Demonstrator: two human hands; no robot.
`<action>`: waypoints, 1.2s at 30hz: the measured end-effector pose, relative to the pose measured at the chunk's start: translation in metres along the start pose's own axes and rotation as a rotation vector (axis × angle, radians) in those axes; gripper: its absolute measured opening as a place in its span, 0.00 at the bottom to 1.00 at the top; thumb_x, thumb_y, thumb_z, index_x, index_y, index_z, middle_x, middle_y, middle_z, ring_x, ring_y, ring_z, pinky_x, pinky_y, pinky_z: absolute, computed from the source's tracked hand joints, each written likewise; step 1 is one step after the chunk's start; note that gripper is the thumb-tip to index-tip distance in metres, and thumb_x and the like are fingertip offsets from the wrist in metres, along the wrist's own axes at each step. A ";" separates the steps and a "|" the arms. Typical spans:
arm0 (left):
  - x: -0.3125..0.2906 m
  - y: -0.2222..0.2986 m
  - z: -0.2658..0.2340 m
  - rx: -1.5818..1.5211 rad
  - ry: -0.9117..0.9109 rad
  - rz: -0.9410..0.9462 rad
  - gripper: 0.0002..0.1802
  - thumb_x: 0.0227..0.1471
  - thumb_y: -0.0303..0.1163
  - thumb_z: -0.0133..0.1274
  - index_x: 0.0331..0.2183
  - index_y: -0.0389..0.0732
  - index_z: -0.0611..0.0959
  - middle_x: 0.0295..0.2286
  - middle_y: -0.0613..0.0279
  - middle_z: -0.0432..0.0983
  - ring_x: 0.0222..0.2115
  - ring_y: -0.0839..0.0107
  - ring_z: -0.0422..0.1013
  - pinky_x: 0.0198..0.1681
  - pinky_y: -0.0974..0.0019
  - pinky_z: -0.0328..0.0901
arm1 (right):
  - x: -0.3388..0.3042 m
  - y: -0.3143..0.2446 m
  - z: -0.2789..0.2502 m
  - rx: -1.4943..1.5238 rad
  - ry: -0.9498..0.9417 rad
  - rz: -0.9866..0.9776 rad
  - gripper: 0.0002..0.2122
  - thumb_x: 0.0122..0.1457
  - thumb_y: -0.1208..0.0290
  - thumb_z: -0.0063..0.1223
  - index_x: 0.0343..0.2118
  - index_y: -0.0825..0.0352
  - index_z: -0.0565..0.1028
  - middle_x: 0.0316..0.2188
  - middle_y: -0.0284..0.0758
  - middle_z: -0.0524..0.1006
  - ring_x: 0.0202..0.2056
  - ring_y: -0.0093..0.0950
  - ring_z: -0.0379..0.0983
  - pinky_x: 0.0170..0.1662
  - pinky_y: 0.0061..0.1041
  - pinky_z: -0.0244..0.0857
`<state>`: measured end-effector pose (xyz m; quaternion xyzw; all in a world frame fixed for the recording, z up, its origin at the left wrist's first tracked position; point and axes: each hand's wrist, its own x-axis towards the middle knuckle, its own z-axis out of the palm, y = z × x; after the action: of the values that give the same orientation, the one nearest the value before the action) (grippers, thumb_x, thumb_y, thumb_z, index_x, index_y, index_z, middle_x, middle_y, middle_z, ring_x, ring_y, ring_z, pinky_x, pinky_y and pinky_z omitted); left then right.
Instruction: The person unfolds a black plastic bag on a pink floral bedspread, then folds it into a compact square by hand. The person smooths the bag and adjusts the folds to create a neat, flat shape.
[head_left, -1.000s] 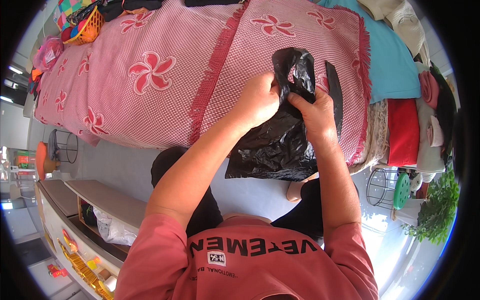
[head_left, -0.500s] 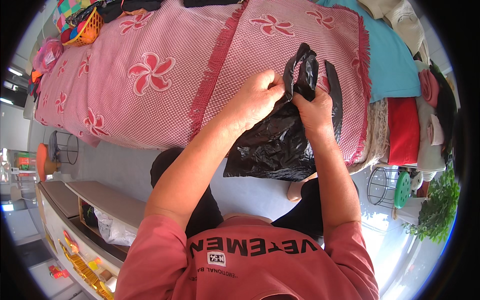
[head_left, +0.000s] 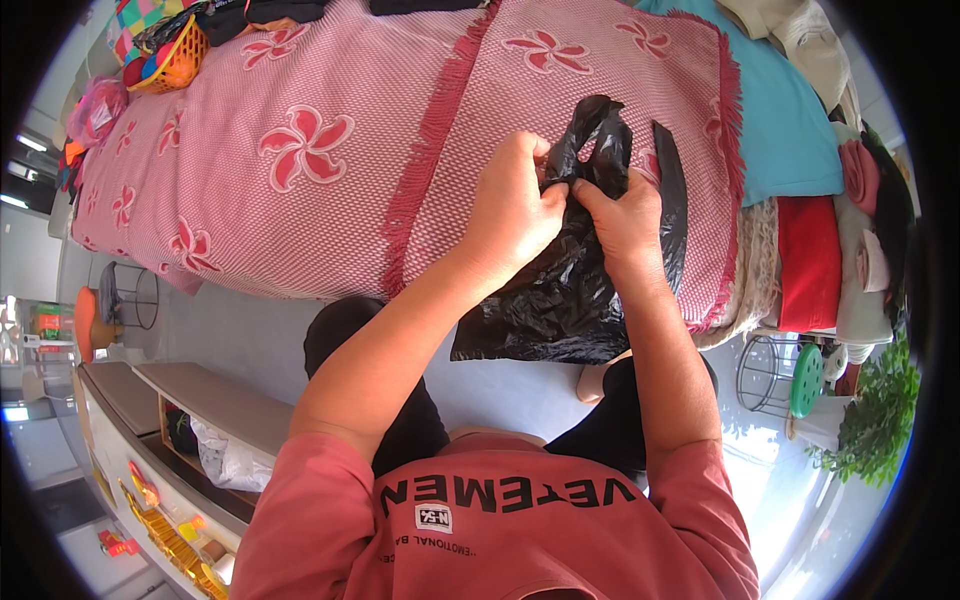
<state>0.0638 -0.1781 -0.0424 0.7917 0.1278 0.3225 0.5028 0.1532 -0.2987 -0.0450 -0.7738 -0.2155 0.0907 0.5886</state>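
Observation:
A crumpled black plastic bag [head_left: 550, 305] hangs over the near edge of the bed, its handle loops lying upward on the pink cover. My left hand [head_left: 512, 205] is closed, pinching the bag at the base of its handles. Just to the right, my right hand [head_left: 628, 220] grips the same part between thumb and fingers. Both thumbs nearly meet there, with the fingertips partly hidden by plastic. One long handle strip lies loose to the right of my right hand.
Pink flower-patterned covering [head_left: 305, 148] spreads over the bed. A yellow basket [head_left: 180, 60] stands far left. Folded red cloth [head_left: 808, 262] and blue cloth [head_left: 780, 120] lie at right. A green stool [head_left: 806, 380], a leafy plant [head_left: 875, 420] and an open drawer cabinet [head_left: 215, 410] surround me.
My left hand has shifted slightly left and turned, its thumb now lower. The two thumbs have come closer on the plastic, and the handle loops have slumped a little lower.

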 end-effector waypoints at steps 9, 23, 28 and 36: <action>-0.003 0.009 -0.008 0.092 0.010 0.188 0.21 0.42 0.16 0.61 0.40 0.35 0.73 0.33 0.50 0.73 0.30 0.53 0.75 0.34 0.56 0.69 | 0.006 -0.030 -0.031 0.678 -0.150 0.175 0.15 0.62 0.65 0.58 0.37 0.76 0.77 0.31 0.35 0.78 0.33 0.23 0.72 0.39 0.21 0.65; -0.005 0.006 -0.015 0.197 0.061 0.153 0.22 0.45 0.17 0.63 0.44 0.37 0.78 0.33 0.56 0.80 0.32 0.69 0.78 0.36 0.68 0.72 | 0.015 -0.019 -0.050 1.005 -0.113 0.211 0.01 0.56 0.79 0.53 0.31 0.67 0.76 0.30 0.33 0.78 0.33 0.26 0.73 0.42 0.23 0.66; -0.001 0.001 -0.024 0.213 0.034 -0.025 0.21 0.45 0.16 0.63 0.44 0.33 0.77 0.35 0.54 0.81 0.35 0.70 0.79 0.38 0.69 0.72 | 0.024 0.003 -0.068 1.182 -0.364 0.082 0.04 0.58 0.78 0.50 0.36 0.68 0.75 0.38 0.34 0.80 0.43 0.29 0.76 0.53 0.29 0.68; -0.002 0.006 -0.028 0.178 -0.061 -0.091 0.21 0.46 0.16 0.61 0.44 0.33 0.78 0.37 0.54 0.81 0.37 0.69 0.79 0.40 0.68 0.72 | 0.009 -0.030 -0.055 1.092 -0.267 0.168 0.13 0.61 0.76 0.50 0.48 0.73 0.74 0.38 0.39 0.79 0.41 0.30 0.76 0.50 0.29 0.70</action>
<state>0.0433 -0.1618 -0.0296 0.8360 0.1766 0.2624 0.4484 0.1756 -0.3362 0.0001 -0.3534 -0.1476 0.3326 0.8618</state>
